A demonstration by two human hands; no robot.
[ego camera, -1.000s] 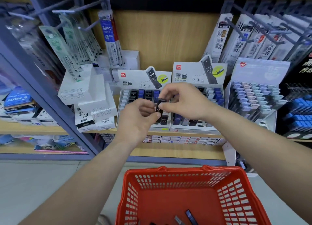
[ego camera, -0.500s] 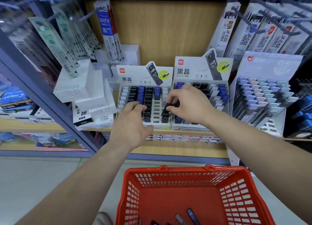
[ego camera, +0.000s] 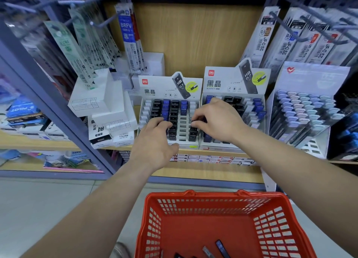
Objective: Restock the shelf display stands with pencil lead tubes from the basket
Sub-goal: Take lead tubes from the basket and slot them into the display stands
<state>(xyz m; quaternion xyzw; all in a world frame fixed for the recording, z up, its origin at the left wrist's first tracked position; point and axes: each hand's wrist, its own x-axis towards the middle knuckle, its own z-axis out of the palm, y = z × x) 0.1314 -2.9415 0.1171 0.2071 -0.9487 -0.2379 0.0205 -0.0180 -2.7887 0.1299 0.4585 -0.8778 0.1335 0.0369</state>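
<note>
Pinching a black pencil lead tube between thumb and fingertips, the right hand sets it at the right-hand column of the left display stand, toward its front edge. The left hand lies curled on the stand's lower left rows; whether it grips anything I cannot tell. The tube looks light, stiff and slick, best taken by its narrow sides; spare tubes lie at the basket's near edge.
</note>
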